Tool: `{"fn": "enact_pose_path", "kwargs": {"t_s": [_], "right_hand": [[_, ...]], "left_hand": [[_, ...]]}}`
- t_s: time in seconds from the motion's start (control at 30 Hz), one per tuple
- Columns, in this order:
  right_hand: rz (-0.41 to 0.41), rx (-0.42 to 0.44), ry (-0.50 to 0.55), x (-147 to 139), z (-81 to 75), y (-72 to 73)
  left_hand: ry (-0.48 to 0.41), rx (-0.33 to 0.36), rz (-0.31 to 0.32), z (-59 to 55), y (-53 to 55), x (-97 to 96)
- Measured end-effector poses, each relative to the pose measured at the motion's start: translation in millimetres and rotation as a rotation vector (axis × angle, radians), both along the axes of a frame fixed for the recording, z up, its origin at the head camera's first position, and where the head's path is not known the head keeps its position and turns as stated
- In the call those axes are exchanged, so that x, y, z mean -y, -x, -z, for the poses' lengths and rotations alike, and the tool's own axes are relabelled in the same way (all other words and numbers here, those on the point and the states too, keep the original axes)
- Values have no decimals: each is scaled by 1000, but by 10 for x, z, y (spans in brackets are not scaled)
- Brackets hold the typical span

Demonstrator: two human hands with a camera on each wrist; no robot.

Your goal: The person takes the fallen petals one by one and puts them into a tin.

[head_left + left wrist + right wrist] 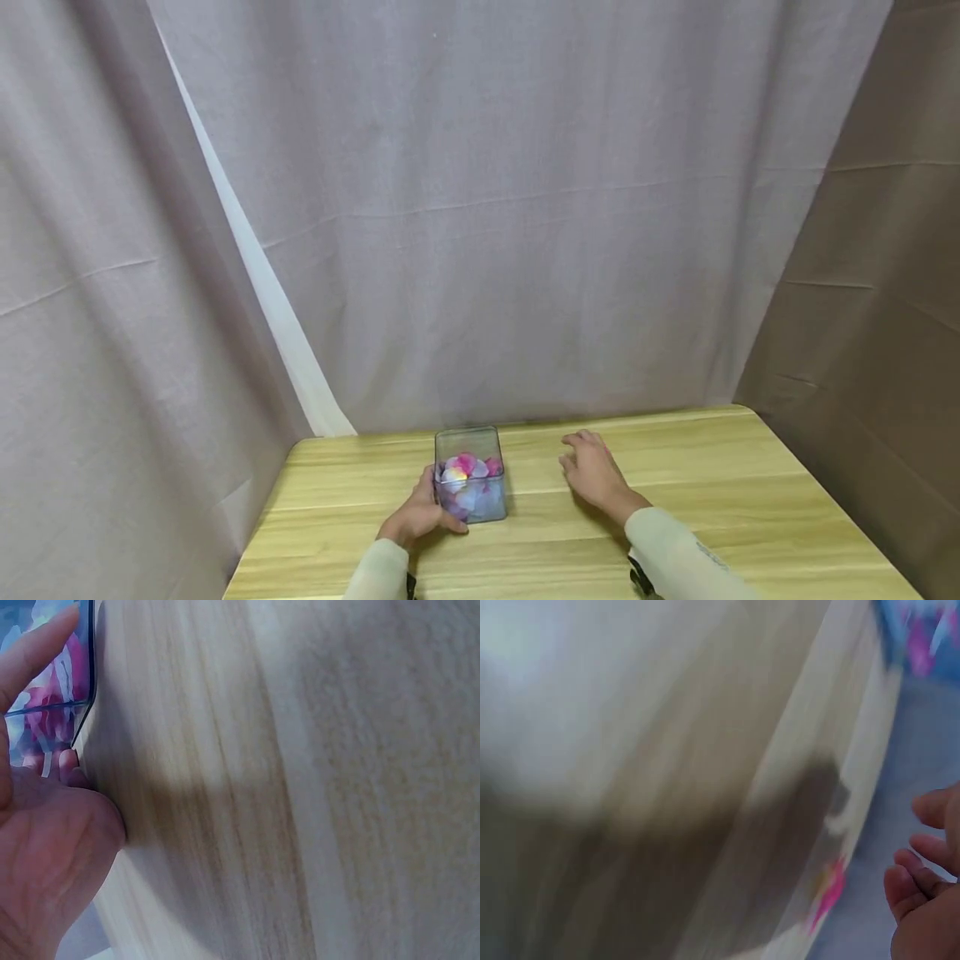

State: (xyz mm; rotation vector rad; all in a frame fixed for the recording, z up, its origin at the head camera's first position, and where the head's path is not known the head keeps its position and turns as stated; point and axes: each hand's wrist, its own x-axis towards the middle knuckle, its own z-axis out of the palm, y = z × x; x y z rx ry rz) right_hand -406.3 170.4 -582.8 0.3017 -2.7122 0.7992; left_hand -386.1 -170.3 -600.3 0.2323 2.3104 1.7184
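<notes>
A clear plastic box (491,500) stands on the table, holding what look like pink, white and purple petals (467,468). My left hand (422,512) grips it at the left, thumb along the front and fingers along the side. In the left wrist view the thumb (41,656) lies across the box wall. To the right of the box, apart from it, my right hand (592,475) is over the table with loosely bent fingers and nothing visible in them. Beside that hand, a blurred pink and yellow petal-like piece (827,894) appears near the table's far edge.
The light wood table (720,483) runs to a far edge just behind the box. Grey curtains (525,250) hang close behind and at the left, with a darker one (862,333) at the right. A pale gap (262,283) shows between curtains.
</notes>
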Motion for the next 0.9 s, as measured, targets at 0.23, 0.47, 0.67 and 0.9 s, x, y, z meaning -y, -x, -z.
{"fn": "enact_pose_path", "kwargs": {"t_s": [0.23, 0.47, 0.67, 0.9], "right_hand": [[26, 75, -210, -261, 101, 293], [42, 154, -208, -316, 148, 411], [41, 128, -235, -375, 153, 391], [52, 132, -68, -405, 108, 377]], "left_hand": [[6, 13, -8, 0, 10, 11], [10, -1, -5, 8, 22, 33], [3, -1, 6, 12, 11, 29], [17, 6, -4, -1, 12, 30]]}}
